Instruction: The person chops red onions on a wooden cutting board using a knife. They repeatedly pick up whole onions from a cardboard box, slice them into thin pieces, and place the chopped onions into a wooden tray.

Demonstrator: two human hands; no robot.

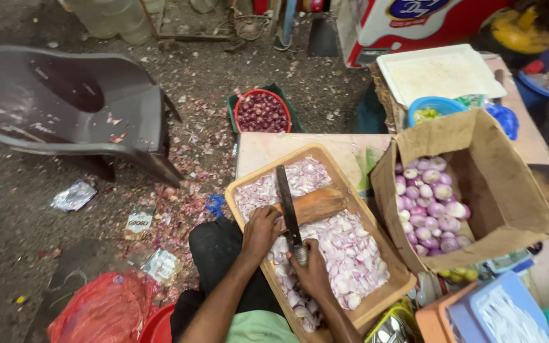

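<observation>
While the right hand (312,270) is closed around its handle, one long knife (289,213) lies across the wooden tray (376,219), blade flat over a small wooden block (316,204). Long axis runs near-vertical in the view: tip away from the person, tilted slightly left, handle toward the body. Left hand (260,232) is curled, fingers bent down onto the sliced onion (351,251) just left of the blade; whether it pinches an onion, cannot tell. Count: one tray, one block, two heaps of slices, the smaller at the far end. Right of the tray: one cardboard box (509,197) tipped on its side, holding many peeled whole onions (430,206), not countable. Beyond the tray: one red-rimmed basket of unpeeled onions (262,112). Far left: one grey plastic chair (77,105). Onion skins (192,149) litter the ground.
</observation>
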